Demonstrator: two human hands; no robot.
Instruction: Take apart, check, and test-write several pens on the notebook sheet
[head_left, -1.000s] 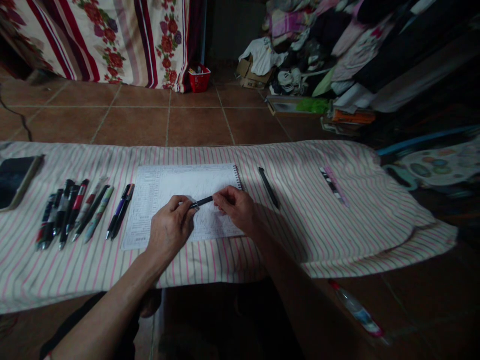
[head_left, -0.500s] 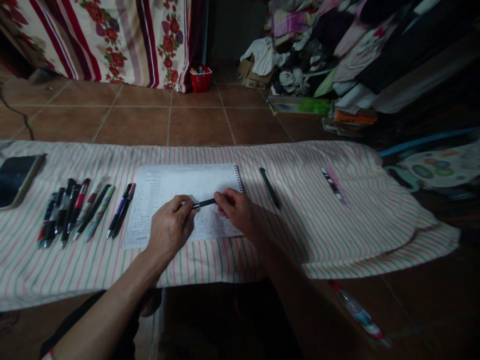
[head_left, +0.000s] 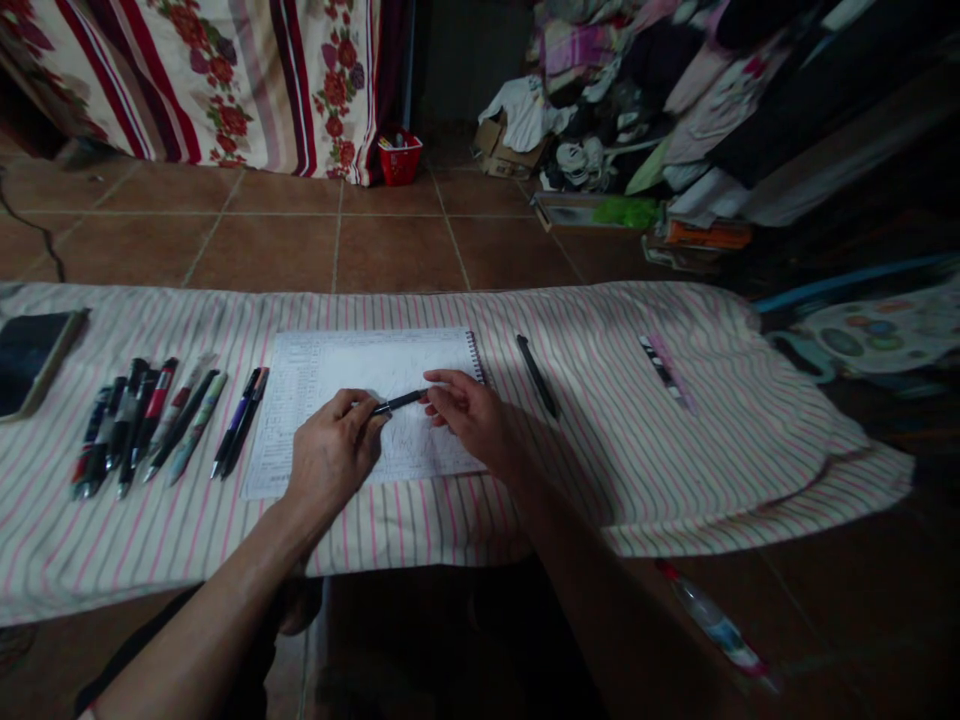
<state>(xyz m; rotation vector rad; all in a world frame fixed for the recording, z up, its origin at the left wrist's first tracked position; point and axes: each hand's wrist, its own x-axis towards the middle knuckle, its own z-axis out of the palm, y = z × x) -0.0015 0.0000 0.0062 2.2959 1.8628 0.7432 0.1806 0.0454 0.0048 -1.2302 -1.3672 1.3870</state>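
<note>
Both hands [head_left: 397,435] over notebook [head_left: 330,365], fingertips pinching pen [head_left: 400,402]

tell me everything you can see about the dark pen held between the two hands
The slim dark pen looks like plastic, with a paler, shiny bit near one end. It is held almost level above the white spiral-bound notebook. The left hand pinches the shiny end; the right hand touches the other with its fingertips. Dim light hides finer detail.
</note>
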